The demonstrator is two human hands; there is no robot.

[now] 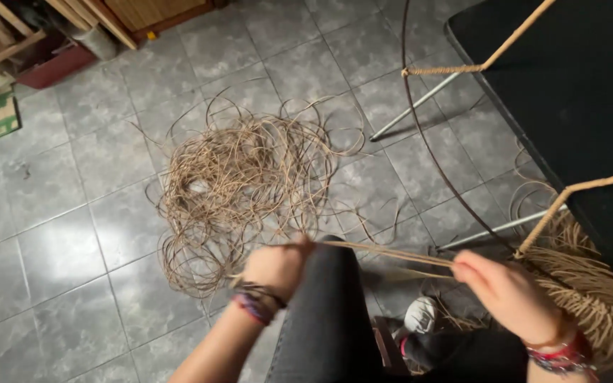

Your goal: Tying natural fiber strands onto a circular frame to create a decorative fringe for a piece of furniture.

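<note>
Head view: the left hand point(276, 266) is clenched around one end of a thin tan cane strand point(384, 253); the right hand point(506, 291) pinches the same strand between thumb and fingertips. The strand runs taut between the two hands, just above the person's knee point(328, 298) in dark trousers.

Handling, as judged: the strand looks very light, narrow and springy, flexible along its length yet liable to kink or split if bent sharply. It appears smooth, so a closed grip near each end, as now held, seems the sound place to hold it; a loose grip would likely let it slide.

Surroundings: on the far side of the hands, a large tangled heap of cane point(239, 184) lies on the grey tiled floor point(51, 234), and the held strand seems to trail back into it, so snagging is a risk. To the right stands a frame point(569, 195) wrapped in cane, with a fringe of loose ends point(597, 291) touching the right wrist. A dark table point(576, 78) on thin metal legs stands behind it. Wooden pieces point(8, 28) lie far left.
</note>
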